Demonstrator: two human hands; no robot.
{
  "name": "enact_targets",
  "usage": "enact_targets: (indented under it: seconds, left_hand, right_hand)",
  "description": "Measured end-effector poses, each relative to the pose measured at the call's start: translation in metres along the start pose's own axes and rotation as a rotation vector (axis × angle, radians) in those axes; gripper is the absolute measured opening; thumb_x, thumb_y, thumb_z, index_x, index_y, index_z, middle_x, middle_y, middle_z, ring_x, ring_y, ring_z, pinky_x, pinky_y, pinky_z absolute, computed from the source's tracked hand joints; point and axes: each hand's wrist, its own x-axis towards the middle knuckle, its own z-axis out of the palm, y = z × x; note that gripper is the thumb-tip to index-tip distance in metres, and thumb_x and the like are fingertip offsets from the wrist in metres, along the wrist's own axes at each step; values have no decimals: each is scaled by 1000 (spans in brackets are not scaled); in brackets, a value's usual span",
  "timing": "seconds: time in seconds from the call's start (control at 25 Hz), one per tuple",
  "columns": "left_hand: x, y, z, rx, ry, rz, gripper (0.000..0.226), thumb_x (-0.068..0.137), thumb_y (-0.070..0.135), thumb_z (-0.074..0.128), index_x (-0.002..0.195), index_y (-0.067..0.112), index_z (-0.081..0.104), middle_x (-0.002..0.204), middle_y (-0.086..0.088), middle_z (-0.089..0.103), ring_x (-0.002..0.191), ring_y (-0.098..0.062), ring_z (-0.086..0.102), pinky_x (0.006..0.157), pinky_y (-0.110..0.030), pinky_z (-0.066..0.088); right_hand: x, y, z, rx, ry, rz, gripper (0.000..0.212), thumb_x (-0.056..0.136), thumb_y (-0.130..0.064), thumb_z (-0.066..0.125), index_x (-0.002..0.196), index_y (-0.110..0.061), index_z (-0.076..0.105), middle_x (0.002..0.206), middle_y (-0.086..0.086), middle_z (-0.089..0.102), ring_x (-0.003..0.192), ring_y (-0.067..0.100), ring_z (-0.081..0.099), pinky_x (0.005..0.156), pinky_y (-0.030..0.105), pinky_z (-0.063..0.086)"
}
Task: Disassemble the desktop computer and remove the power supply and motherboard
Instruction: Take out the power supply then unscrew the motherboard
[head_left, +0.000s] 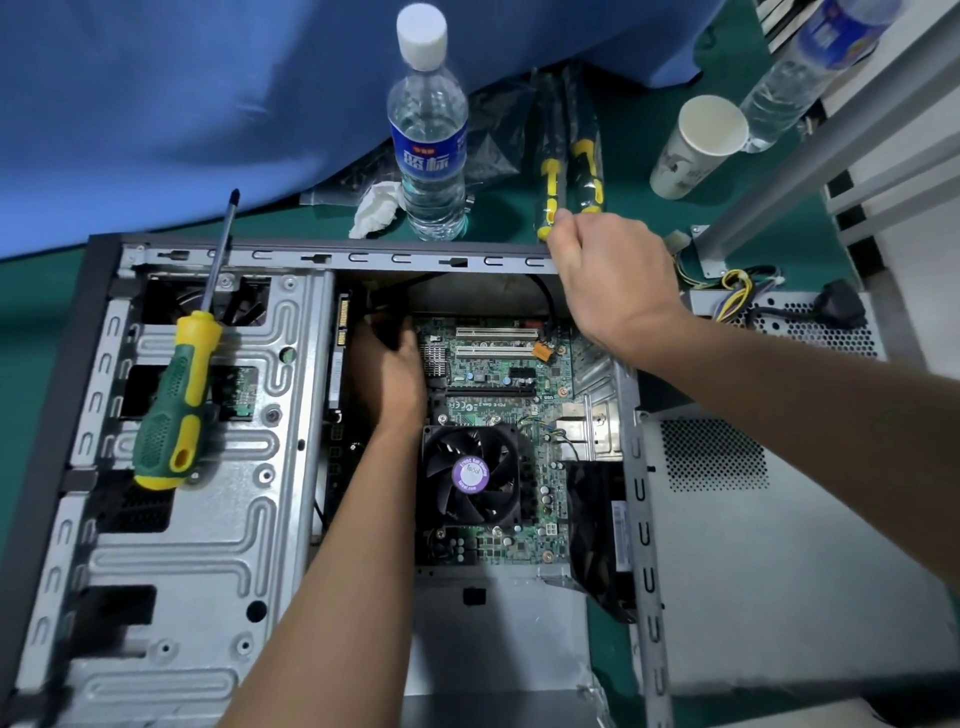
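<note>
The open computer case (218, 525) lies on its side before me. Inside it sits the green motherboard (498, 364) with a black CPU fan (470, 475). My left hand (387, 374) reaches down into the case at the board's left edge, its fingers curled round a black cable or connector that is partly hidden. My right hand (608, 275) grips the case's far top rim at its right corner. The removed power supply (800, 322), a perforated grey box with coloured wires, lies outside the case at the right.
A green and yellow screwdriver (182, 384) rests on the drive cage. Behind the case stand a water bottle (428, 135), a paper cup (696, 145), a crumpled tissue (376, 208) and two bagged screwdrivers (569, 156). A grey side panel (779, 571) lies at the right.
</note>
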Motion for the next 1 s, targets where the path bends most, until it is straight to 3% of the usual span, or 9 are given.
enact_targets:
  seconds: [0.2,0.64,0.84,1.0]
  left_hand:
    - [6,-7,-1,-75,-40,59,26,94,13,62,114,-4,61,110,-22,66,105,-37,61,81,-27,42]
    - [4,-9,0,-123,-12,8,35,94,22,63,119,-2,60,115,-21,65,108,-35,61,87,-33,46]
    - [1,0,6,10,52,-31,47,96,27,61,130,-6,55,130,-22,60,120,-30,57,101,-31,38]
    - [2,-4,2,-56,15,-1,40,96,21,61,125,-5,58,124,-22,62,115,-33,59,94,-28,41]
  right_hand:
    - [1,0,1,3,4,6,53,106,-36,24,67,-9,48,58,3,45,53,16,40,60,34,27]
    - [1,3,3,15,17,3,53,106,-36,25,59,-14,39,56,2,43,52,17,40,59,34,25]
    - [2,2,3,11,15,5,52,106,-36,25,60,-15,39,57,2,43,52,15,39,59,34,24]
    - [1,3,3,11,13,4,53,106,-36,25,61,-14,41,57,2,44,52,15,40,59,34,25]
